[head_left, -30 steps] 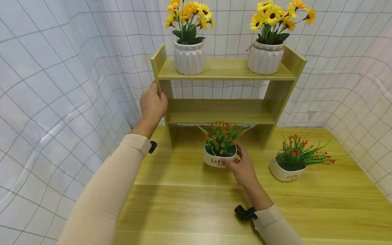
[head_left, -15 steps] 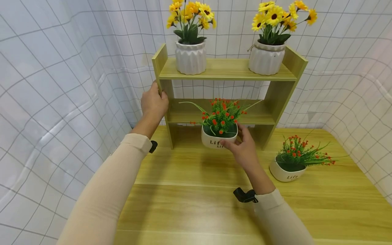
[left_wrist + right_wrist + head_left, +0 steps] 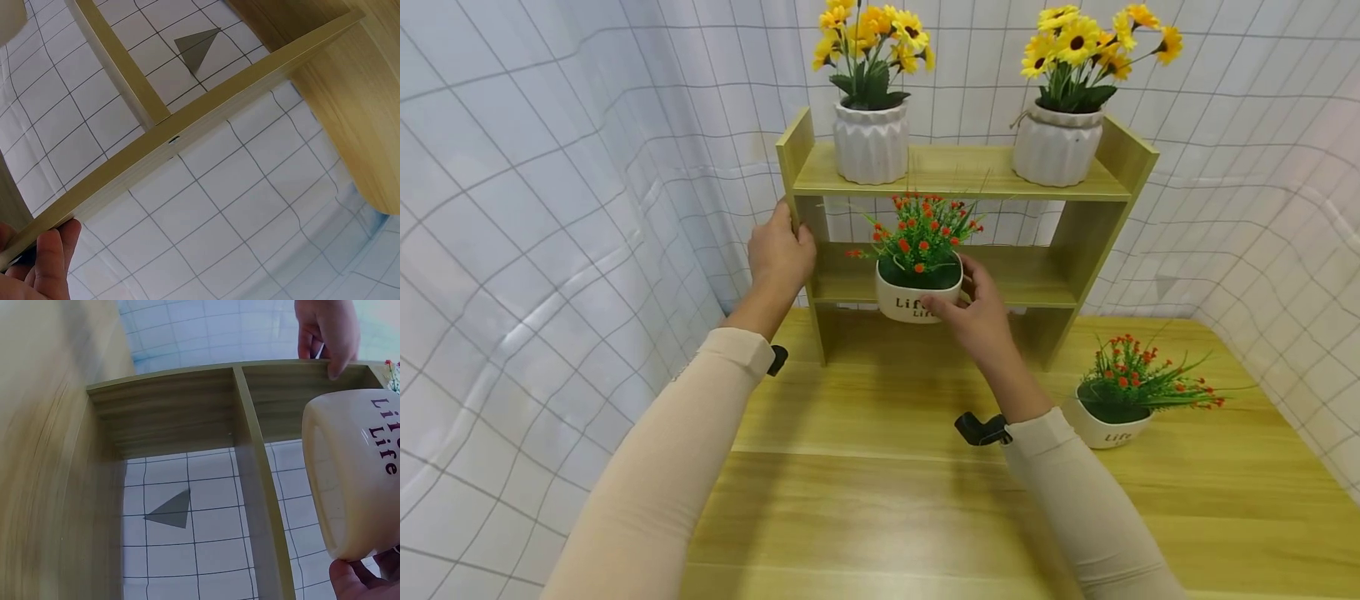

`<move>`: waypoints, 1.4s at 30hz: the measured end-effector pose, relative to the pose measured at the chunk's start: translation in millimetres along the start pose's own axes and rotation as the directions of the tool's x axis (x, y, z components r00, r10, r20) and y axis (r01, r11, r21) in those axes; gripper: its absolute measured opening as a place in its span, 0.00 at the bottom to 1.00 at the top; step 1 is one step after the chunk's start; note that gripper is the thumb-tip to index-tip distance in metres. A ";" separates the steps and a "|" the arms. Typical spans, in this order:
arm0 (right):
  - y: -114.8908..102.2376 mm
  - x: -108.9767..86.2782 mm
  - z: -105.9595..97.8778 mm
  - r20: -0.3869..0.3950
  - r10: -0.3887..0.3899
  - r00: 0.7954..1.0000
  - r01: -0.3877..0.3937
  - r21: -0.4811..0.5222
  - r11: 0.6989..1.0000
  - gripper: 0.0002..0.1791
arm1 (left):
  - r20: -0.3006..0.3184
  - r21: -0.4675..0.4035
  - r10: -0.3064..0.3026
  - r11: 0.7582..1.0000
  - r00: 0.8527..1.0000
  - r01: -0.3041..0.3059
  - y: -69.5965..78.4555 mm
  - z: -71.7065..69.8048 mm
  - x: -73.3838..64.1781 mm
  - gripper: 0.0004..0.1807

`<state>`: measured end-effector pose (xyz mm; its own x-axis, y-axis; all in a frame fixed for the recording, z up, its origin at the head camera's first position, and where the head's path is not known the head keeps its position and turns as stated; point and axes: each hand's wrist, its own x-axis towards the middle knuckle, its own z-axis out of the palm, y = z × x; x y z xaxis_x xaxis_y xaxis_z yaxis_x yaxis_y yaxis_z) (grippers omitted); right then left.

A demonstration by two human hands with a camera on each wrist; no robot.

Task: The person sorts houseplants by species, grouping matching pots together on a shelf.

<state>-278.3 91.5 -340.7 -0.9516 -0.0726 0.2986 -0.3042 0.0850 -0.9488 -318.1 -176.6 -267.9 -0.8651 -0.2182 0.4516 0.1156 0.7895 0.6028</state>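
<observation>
My right hand (image 3: 981, 312) grips the right side of a white "Life" flowerpot (image 3: 897, 304) with red flowers and green leaves, thumb on its front. The pot is held up in front of the middle board of a wooden shelf (image 3: 955, 196). In the right wrist view the flowerpot (image 3: 356, 475) shows its underside, clear of that board. My left hand (image 3: 781, 257) holds the shelf's left side panel, the thumb on the inner face and fingers outside. Part of this grip shows in the left wrist view, where fingers (image 3: 53, 256) lie against the panel edge.
Two ribbed white pots (image 3: 871, 146) with yellow sunflowers stand on the top board. A second "Life" flowerpot (image 3: 1108, 429) with red flowers sits on the wooden table (image 3: 865, 508), right of the shelf. A white gridded curtain (image 3: 550, 250) surrounds the table.
My right hand has lifted the red-flowered pot off the table, up to the middle board's height and slightly left. The left hand keeps its hold on the side panel.
</observation>
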 end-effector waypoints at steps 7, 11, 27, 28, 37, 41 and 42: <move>-1.6 12.3 8.3 0.034 0.009 0.999 -0.009 -0.006 1.000 0.45 | -0.006 0.007 0.005 1.000 1.000 -0.005 0.9 -0.7 -1.0 0.13; -1.6 17.8 13.1 0.045 0.007 0.999 -0.006 -0.018 1.000 0.45 | -0.003 0.014 0.002 1.000 1.000 -0.002 0.5 -0.7 -0.4 0.13; -1.7 33.5 33.2 0.090 0.040 0.995 -0.040 -0.008 0.999 0.43 | -0.004 0.014 0.001 1.000 1.000 -0.001 -1.8 0.7 0.8 0.14; -2.2 34.4 34.0 0.091 0.040 0.995 -0.039 -0.008 0.999 0.43 | -0.001 0.016 -0.001 1.000 1.000 0.001 -1.4 0.6 0.9 0.14; -1.2 44.2 39.2 0.096 0.038 0.995 -0.035 -0.032 0.999 0.44 | 0.010 0.020 -0.011 1.000 1.000 0.011 0.5 -0.4 0.7 0.15; 1.5 48.1 42.1 0.104 0.053 0.993 -0.046 -0.077 0.996 0.44 | 0.016 0.014 -0.010 1.000 1.000 0.010 -0.1 -0.3 0.6 0.15; 2.3 49.0 42.6 0.106 0.062 0.992 -0.053 -0.088 0.995 0.44 | 0.015 0.014 -0.009 1.000 1.000 0.009 -0.1 -0.2 0.7 0.15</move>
<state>-323.7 45.8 -332.6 -0.9586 -0.1721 0.2268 -0.2564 0.1756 -0.9505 -318.6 -177.0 -267.6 -0.8732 -0.2171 0.4363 0.1008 0.7955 0.5975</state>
